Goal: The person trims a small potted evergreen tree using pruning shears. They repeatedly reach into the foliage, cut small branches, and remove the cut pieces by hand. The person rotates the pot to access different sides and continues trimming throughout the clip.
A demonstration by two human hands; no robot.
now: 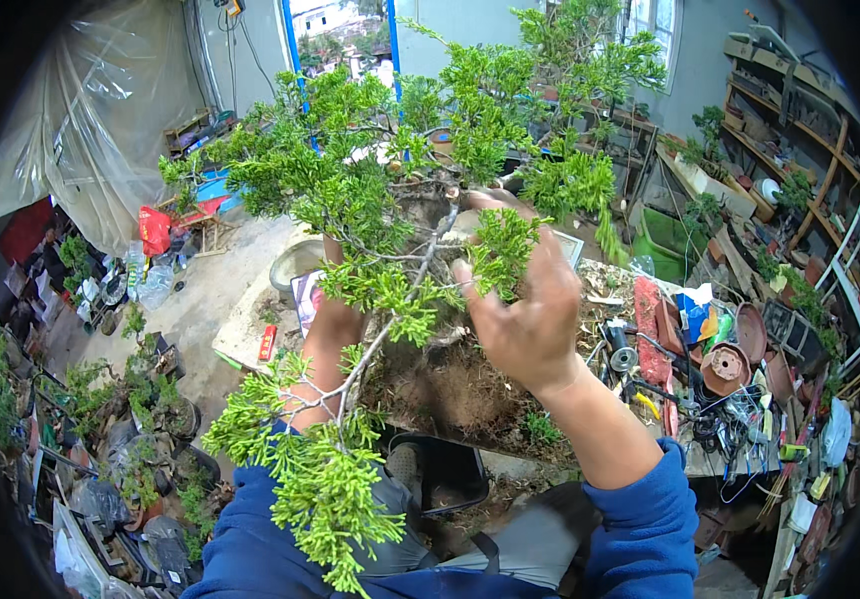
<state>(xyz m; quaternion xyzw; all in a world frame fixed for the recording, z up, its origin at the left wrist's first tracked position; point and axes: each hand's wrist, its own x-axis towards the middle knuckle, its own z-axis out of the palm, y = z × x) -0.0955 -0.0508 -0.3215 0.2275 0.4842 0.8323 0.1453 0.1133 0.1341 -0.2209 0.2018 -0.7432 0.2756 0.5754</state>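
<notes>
A leafy green tree (pixel 410 290) stands over the middle of the workbench (pixel 705 462), its pale bare branch (pixel 372 351) slanting down past the bench's near edge toward the person. The right hand (pixel 535 309) is above the bench, right of its middle, thumb and fingers curved and spread apart around a sprig (the fingertips are blurred, so whether they touch it is unclear). The left forearm (pixel 335 334) reaches over the bench's left half, but foliage covers the left hand, and I cannot tell whether it grips anything. Brown soil (pixel 470 384) with dry bits covers the middle of the bench. A small red box (pixel 267 342) lies at the bench's left end; its right end bears a brown flowerpot (pixel 726 369), a blue-and-yellow packet (pixel 698 317) and a silver-and-black cylinder (pixel 622 354). Below the near edge is a black tub (pixel 455 479). Potted plants (pixel 140 389) crowd the floor left of the bench, wooden shelves (pixel 800 135) line the wall beyond its right, and a blue-framed doorway (pixel 345 45) opens behind it.
</notes>
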